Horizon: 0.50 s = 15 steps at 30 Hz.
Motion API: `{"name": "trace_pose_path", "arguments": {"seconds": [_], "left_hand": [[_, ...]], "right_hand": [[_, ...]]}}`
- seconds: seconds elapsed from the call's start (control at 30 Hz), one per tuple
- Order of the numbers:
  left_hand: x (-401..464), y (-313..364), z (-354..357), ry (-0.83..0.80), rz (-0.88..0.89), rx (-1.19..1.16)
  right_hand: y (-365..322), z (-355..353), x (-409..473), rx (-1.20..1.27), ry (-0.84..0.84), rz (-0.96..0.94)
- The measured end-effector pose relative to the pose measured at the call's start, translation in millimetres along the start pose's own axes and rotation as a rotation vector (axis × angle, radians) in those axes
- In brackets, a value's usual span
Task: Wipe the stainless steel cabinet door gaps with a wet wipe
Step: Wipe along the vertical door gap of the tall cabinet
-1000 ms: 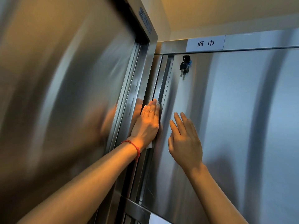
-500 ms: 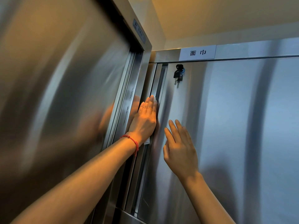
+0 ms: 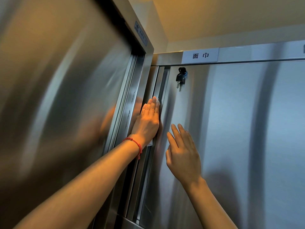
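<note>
I see my left hand (image 3: pixel 147 122) reaching up from the lower left, forearm extended, palm flat against the vertical gap (image 3: pixel 160 90) at the left edge of the stainless steel cabinet door (image 3: pixel 231 129). The fingers (image 3: pixel 152 107) lie straight and close together, pointing upward along the gap. Under them sits the wet wipe (image 3: pixel 150 144): a white corner shows just below the heel of the hand, and a thin pale edge peeks past the fingertips. So the left grip is flat and pressing the wipe onto the steel, not curled round it. A red string bracelet (image 3: pixel 137 145) circles that wrist, and rings show on two fingers.

My right hand (image 3: pixel 182 156) comes up from the lower right, just beside the left, and lies against the door face with fingers straight and slightly spread, thumb out to the side. Its grip is wide and holds nothing.

Above the hands, a black-headed key (image 3: pixel 180 77) hangs in the lock near the door's top left corner. A white label (image 3: pixel 200 55) with two characters sits on the strip above the door. A taller steel panel (image 3: pixel 57 96) fills the left side, blurred, with the left hand's reflection on it.
</note>
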<state>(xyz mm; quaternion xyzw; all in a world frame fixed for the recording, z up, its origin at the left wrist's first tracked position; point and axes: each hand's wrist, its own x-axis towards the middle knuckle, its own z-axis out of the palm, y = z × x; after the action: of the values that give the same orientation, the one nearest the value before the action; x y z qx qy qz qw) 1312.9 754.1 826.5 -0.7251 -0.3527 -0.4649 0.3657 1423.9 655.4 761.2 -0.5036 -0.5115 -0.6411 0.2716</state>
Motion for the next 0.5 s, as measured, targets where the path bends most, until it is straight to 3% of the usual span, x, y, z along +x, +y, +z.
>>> {"name": "trace_pose_path", "arguments": {"seconds": [0.2,0.4,0.5], "left_hand": [[-15.4,4.0,4.5,0.057,0.012,0.099],[-40.6,10.1,15.3,0.319,0.079,0.176],[-50.8,10.7,19.7,0.305,0.105,0.150]], "right_hand": [[-0.4,-0.5,0.4,0.010,-0.008,-0.001],[-0.4,-1.8,-1.0,0.032,-0.007,0.005],[-0.3,-1.2,-0.5,0.041,-0.010,0.001]]}}
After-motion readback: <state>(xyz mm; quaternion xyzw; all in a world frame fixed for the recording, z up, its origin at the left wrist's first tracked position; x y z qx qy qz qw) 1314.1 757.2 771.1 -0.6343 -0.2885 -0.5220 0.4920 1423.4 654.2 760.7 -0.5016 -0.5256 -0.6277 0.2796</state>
